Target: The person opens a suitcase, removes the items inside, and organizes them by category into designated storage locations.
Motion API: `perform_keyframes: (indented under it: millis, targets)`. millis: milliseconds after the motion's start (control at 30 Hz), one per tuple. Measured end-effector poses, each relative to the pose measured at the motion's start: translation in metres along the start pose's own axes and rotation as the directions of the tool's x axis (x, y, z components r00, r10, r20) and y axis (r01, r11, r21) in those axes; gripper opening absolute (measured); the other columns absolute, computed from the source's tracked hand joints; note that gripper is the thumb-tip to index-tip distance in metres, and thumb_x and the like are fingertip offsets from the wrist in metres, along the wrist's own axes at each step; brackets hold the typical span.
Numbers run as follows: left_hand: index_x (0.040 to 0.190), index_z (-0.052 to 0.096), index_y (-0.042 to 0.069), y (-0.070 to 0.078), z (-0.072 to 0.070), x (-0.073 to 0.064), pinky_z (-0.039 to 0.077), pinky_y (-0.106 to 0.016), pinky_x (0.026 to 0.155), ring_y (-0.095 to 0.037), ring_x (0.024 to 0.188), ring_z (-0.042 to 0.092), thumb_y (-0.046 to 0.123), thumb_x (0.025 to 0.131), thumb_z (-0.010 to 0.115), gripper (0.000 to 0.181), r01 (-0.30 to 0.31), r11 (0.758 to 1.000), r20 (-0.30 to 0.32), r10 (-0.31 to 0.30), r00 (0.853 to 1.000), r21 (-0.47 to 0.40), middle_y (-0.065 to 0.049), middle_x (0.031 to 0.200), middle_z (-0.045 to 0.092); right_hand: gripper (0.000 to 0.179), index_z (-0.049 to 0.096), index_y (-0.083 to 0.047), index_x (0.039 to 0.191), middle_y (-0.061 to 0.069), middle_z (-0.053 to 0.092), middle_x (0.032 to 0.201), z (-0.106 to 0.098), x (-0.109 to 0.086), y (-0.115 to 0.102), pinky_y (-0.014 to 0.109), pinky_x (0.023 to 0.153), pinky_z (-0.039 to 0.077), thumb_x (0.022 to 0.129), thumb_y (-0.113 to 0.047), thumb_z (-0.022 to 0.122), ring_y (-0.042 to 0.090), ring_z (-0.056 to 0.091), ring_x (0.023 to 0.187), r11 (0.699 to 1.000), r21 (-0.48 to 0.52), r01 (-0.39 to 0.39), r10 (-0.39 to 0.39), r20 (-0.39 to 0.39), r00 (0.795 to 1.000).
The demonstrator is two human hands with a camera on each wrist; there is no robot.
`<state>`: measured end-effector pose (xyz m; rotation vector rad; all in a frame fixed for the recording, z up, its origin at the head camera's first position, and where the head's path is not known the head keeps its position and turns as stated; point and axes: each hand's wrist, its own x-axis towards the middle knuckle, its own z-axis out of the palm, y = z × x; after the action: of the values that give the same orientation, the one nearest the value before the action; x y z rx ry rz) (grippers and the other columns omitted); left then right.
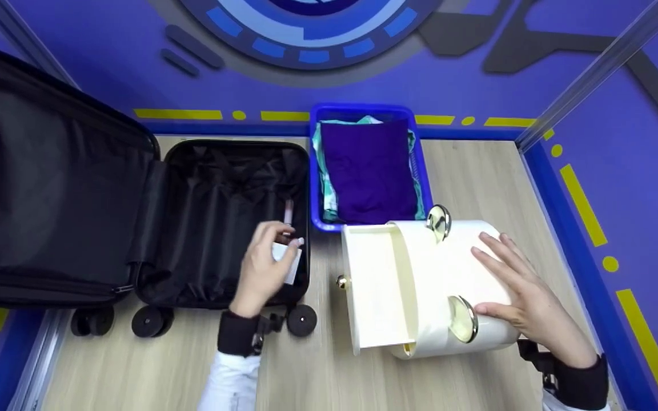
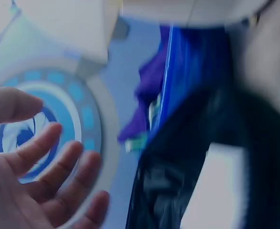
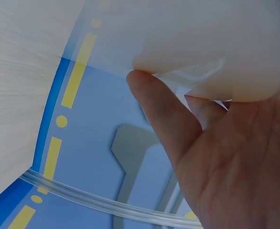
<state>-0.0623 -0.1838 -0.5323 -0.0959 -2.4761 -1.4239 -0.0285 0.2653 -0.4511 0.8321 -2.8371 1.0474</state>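
Observation:
My left hand (image 1: 263, 271) is over the right side of the open black suitcase (image 1: 215, 228). In the left wrist view its fingers (image 2: 68, 191) are spread and loosely bent, apart from a flat white rectangular item (image 2: 216, 186) in the suitcase. A slim pinkish tube (image 1: 288, 211) lies just beyond this hand; something dark beside the fingertips is partly hidden. My right hand (image 1: 526, 294) rests with spread fingers on the glossy curved top of a cream storage box (image 1: 443, 268). The box's drawer (image 1: 379, 285) is pulled out toward the suitcase; no contents show inside.
Behind the cream box stands a blue basket (image 1: 313, 171) with a folded purple cloth (image 1: 369, 171) over green-and-white fabric. Two gold-rimmed oval pieces (image 1: 463, 318) stand up from the box. The suitcase lid (image 1: 49, 188) lies open at left. Blue panels (image 1: 620, 200) enclose the wooden surface.

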Motion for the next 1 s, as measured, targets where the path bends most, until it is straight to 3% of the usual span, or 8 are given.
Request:
perform_keyframes:
  millis: [100, 200, 400, 467, 600, 733, 933, 1000]
  targets:
    - [0.116, 0.071, 0.013, -0.009, -0.008, 0.014, 0.052, -0.048, 0.083, -0.023, 0.106, 0.065, 0.022, 0.095, 0.071, 0.023, 0.115, 0.989, 0.035, -0.118, 0.992, 0.091, -0.002, 0.121, 0.064, 0.092, 0.050, -0.008, 0.154, 0.015, 0.034, 0.167, 0.000, 0.001, 0.001, 0.030, 0.124, 0.008, 0.072, -0.013, 0.091, 0.030, 0.009, 0.160, 1.000, -0.003, 0.012, -0.012, -0.005, 1.000]
    - [0.119, 0.072, 0.015, -0.015, -0.014, 0.027, 0.051, -0.049, 0.086, -0.024, 0.108, 0.064, 0.028, 0.096, 0.070, 0.026, 0.192, 0.969, 0.098, -0.209, 0.973, 0.155, -0.001, 0.123, 0.064, 0.092, 0.050, -0.008, 0.154, 0.016, 0.034, 0.166, 0.001, 0.001, 0.002, 0.030, 0.123, 0.009, 0.072, -0.015, 0.091, 0.030, 0.010, 0.160, 1.000, 0.002, 0.024, -0.024, -0.017, 1.000]
    - [0.122, 0.071, 0.015, -0.034, -0.017, 0.051, 0.050, -0.055, 0.093, -0.034, 0.119, 0.064, 0.034, 0.097, 0.066, 0.032, 0.213, 0.922, 0.199, -0.286, 0.937, 0.324, -0.009, 0.129, 0.064, 0.093, 0.052, -0.008, 0.153, 0.016, 0.036, 0.165, 0.003, 0.001, 0.003, 0.039, 0.124, 0.011, 0.069, -0.015, 0.091, 0.030, 0.012, 0.159, 0.999, 0.032, 0.019, -0.018, -0.051, 0.999]
    - [0.124, 0.071, 0.014, -0.043, -0.017, 0.055, 0.050, -0.056, 0.094, -0.037, 0.119, 0.063, 0.034, 0.097, 0.065, 0.034, 0.213, 0.901, 0.252, -0.321, 0.913, 0.378, -0.012, 0.128, 0.065, 0.094, 0.053, -0.008, 0.152, 0.016, 0.037, 0.165, 0.004, 0.001, 0.004, 0.041, 0.124, 0.012, 0.067, -0.015, 0.091, 0.028, 0.013, 0.159, 0.999, 0.038, 0.023, -0.021, -0.065, 0.998]
    - [0.126, 0.069, 0.012, -0.058, -0.014, 0.058, 0.049, -0.059, 0.095, -0.040, 0.119, 0.063, 0.035, 0.098, 0.064, 0.036, 0.215, 0.873, 0.364, -0.391, 0.845, 0.438, -0.015, 0.126, 0.065, 0.094, 0.054, -0.007, 0.151, 0.017, 0.039, 0.164, 0.005, 0.001, 0.006, 0.031, 0.124, 0.012, 0.066, -0.019, 0.091, 0.028, 0.014, 0.159, 0.999, 0.026, 0.037, -0.035, -0.080, 0.996]
    - [0.120, 0.072, 0.014, -0.065, -0.012, 0.056, 0.050, -0.058, 0.091, -0.036, 0.110, 0.065, 0.035, 0.098, 0.064, 0.032, 0.234, 0.864, 0.409, -0.429, 0.805, 0.446, -0.013, 0.118, 0.068, 0.094, 0.055, -0.006, 0.151, 0.017, 0.039, 0.163, 0.005, 0.002, 0.006, 0.025, 0.123, 0.011, 0.065, -0.019, 0.091, 0.028, 0.015, 0.159, 0.999, 0.020, 0.050, -0.048, -0.078, 0.996]
    - [0.102, 0.073, 0.015, -0.068, -0.011, 0.054, 0.051, -0.047, 0.082, -0.027, 0.093, 0.064, 0.040, 0.093, 0.069, 0.027, 0.240, 0.885, 0.486, -0.427, 0.763, 0.400, -0.010, 0.108, 0.072, 0.095, 0.054, -0.008, 0.152, 0.016, 0.037, 0.165, 0.004, 0.002, 0.003, 0.032, 0.124, 0.012, 0.065, -0.013, 0.092, 0.030, 0.014, 0.159, 0.999, 0.027, 0.023, -0.022, -0.069, 0.997]
    - [0.099, 0.070, 0.013, -0.069, -0.012, 0.053, 0.050, -0.044, 0.080, -0.026, 0.090, 0.063, 0.038, 0.090, 0.073, 0.027, 0.235, 0.891, 0.504, -0.419, 0.755, 0.388, -0.009, 0.103, 0.072, 0.094, 0.053, -0.008, 0.152, 0.015, 0.036, 0.165, 0.003, 0.002, 0.002, 0.034, 0.124, 0.012, 0.066, -0.013, 0.092, 0.029, 0.013, 0.159, 1.000, 0.025, 0.019, -0.017, -0.059, 0.998]
